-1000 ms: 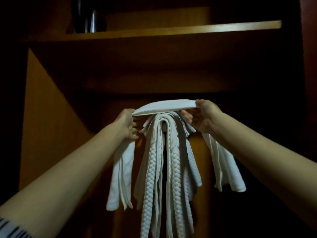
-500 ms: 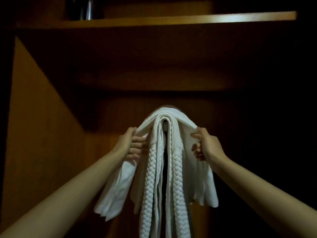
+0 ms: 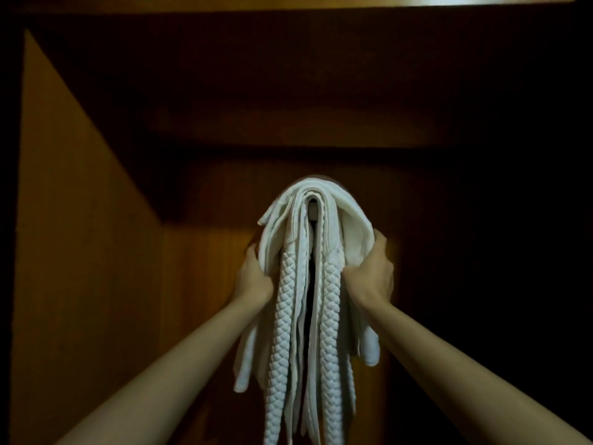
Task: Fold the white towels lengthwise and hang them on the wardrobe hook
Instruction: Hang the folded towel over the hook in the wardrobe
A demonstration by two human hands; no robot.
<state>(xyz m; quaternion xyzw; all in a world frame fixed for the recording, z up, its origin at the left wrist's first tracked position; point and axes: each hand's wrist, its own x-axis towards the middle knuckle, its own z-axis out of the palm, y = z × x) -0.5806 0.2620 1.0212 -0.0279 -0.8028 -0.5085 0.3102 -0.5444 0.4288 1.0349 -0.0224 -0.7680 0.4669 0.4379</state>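
The top towel (image 3: 349, 220) is draped over the wardrobe hook (image 3: 313, 207), atop other hanging towels (image 3: 288, 316). Left hand (image 3: 253, 277) and right hand (image 3: 373, 274) clasp its sides, fingers curled. Hanging looks nearly complete; next, letting go gently.

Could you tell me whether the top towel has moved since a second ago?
Yes. The top towel, then held flat above the hanging towels, now drapes down over them, with both hands lower on its sides.

The white towels (image 3: 353, 232) are soft, matt cloth; the inner ones (image 3: 284, 316) carry a raised, braided weave. The wardrobe panel (image 3: 80, 220) is smooth wood with a dull sheen.
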